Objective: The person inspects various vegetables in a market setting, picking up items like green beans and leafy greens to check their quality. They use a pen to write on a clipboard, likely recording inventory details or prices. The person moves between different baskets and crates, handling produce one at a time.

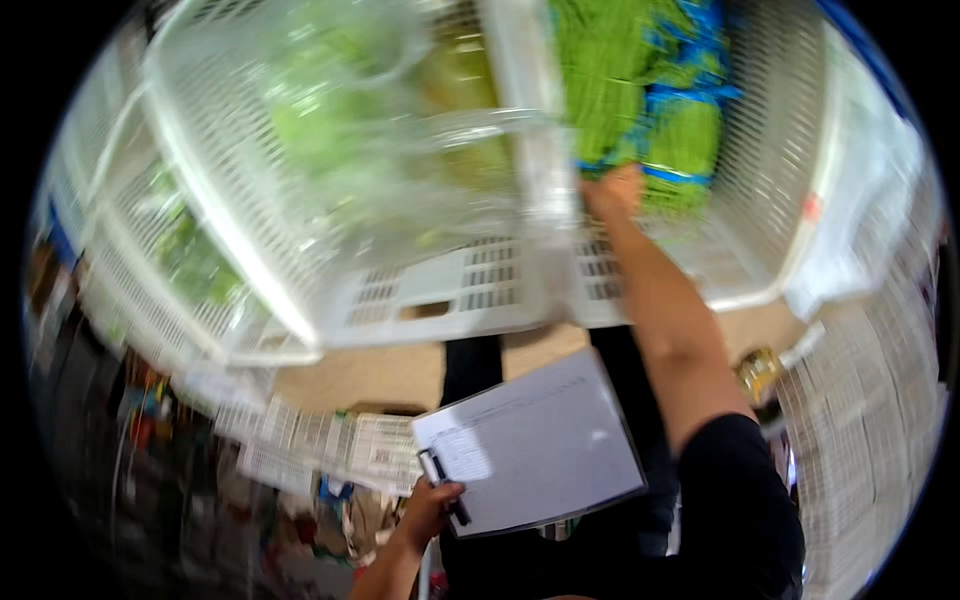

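Observation:
My left hand (432, 508) grips a clipboard (560, 455) by its left edge, beside a black clip or pen; a white sheet with faint writing lies on it. My right arm stretches forward into the right white crate (770, 110). There my right hand (615, 192) touches the near end of bundles of long thin green stalks (600, 80), bound with blue ties (680, 175). Its fingers are blurred and partly hidden against the bundles, so I cannot tell whether they close on one.
Left of that crate stands another white slotted crate (430, 310), holding clear plastic bags (340, 130) of pale green produce. Farther left, a lower crate holds leafy greens (195, 250). Pale plastic wrapping (860, 190) hangs at the right crate's outer side. A golden object (758, 372) lies at lower right.

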Action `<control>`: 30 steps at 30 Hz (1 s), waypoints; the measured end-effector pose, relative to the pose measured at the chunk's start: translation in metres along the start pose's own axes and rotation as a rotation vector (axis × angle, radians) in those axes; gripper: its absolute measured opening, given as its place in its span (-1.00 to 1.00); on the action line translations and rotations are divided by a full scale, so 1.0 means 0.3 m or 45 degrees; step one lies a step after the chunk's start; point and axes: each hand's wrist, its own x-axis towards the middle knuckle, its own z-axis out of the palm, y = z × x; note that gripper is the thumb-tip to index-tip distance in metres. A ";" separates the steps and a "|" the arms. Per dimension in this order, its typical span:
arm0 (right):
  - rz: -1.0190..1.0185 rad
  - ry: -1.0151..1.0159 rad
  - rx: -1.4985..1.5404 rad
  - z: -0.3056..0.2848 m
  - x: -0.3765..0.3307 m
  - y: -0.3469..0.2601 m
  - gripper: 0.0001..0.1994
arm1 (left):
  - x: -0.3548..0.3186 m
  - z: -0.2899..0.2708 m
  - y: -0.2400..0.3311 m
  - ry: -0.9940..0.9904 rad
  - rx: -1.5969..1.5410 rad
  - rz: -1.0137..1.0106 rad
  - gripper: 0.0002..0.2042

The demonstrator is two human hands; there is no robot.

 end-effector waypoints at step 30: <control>0.070 -0.081 0.244 -0.029 0.098 0.118 0.13 | 0.553 -0.244 0.236 -0.058 -0.809 0.561 -0.51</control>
